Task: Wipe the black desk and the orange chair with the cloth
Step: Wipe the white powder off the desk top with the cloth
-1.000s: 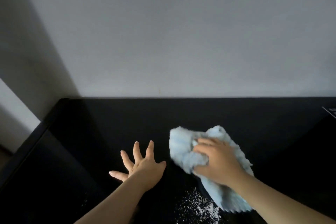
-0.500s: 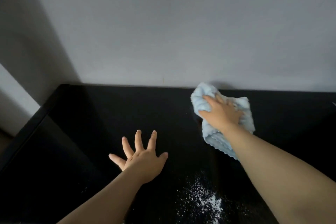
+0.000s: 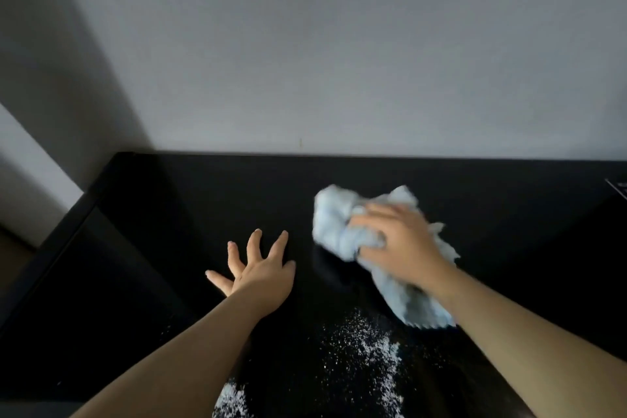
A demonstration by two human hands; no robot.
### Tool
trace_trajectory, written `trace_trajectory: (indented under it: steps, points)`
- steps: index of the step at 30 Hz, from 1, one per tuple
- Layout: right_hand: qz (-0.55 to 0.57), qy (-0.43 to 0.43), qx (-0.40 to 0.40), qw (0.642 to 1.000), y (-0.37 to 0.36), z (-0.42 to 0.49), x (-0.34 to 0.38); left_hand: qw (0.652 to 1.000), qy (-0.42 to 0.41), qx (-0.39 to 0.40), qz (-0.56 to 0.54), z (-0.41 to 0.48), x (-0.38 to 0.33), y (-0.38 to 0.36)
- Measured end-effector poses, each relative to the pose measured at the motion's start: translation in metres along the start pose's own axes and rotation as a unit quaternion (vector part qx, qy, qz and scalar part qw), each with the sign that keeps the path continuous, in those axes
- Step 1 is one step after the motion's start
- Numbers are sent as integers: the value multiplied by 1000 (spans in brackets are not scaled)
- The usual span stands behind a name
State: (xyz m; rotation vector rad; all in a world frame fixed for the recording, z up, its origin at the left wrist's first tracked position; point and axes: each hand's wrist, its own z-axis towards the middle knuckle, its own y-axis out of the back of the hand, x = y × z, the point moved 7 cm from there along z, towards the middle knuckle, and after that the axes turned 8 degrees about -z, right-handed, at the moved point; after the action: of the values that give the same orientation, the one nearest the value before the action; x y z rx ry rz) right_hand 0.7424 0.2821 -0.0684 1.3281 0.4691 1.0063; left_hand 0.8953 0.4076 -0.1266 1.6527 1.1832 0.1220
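The black desk [image 3: 176, 214] fills the lower half of the view and meets a grey wall at its far edge. My right hand [image 3: 397, 244] grips a bunched light blue cloth [image 3: 334, 220] and presses it on the desk right of centre; hand and cloth are motion-blurred. My left hand [image 3: 261, 268] lies flat on the desk with fingers spread, just left of the cloth. White powder [image 3: 366, 349] is scattered on the desk near me, between my forearms. The orange chair is out of view.
The grey wall [image 3: 339, 61] rises directly behind the desk. The desk's left edge [image 3: 64, 227] runs diagonally, with pale floor or wall beyond it. A small light-edged object [image 3: 619, 188] shows at the far right edge.
My right hand has pulled the cloth back from the desk's far edge by the wall toward me. My left hand has stayed planted in the same spot.
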Motion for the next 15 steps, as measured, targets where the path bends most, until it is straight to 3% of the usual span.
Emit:
trace_trajectory:
  steps: [2,3,5,7,9,11,13,15]
  points:
    - [-114,-147,88,979,-17,9,-25,1000,2,6,6,0,1,-1]
    - [-132,-168,113,970,-25,7,-25,1000,3,6,8,1,2,-1]
    - [-111,-108,87,984,-26,1,3,1000,2,1,11,2,2,-1]
    - [-18,-24,91,995,-21,-16,36,1000,2,-1,17,2,2,-1]
    - [104,-35,95,989,-11,-26,37,999,0,2,32,2,1,-2]
    - [119,-124,-24,985,14,-24,2,999,-5,9,42,1,0,-4]
    - [33,-227,-134,964,42,-18,-48,999,-8,10,50,1,0,-4]
    - [-49,-351,-151,923,62,-15,-103,998,-12,9,56,0,1,-4]
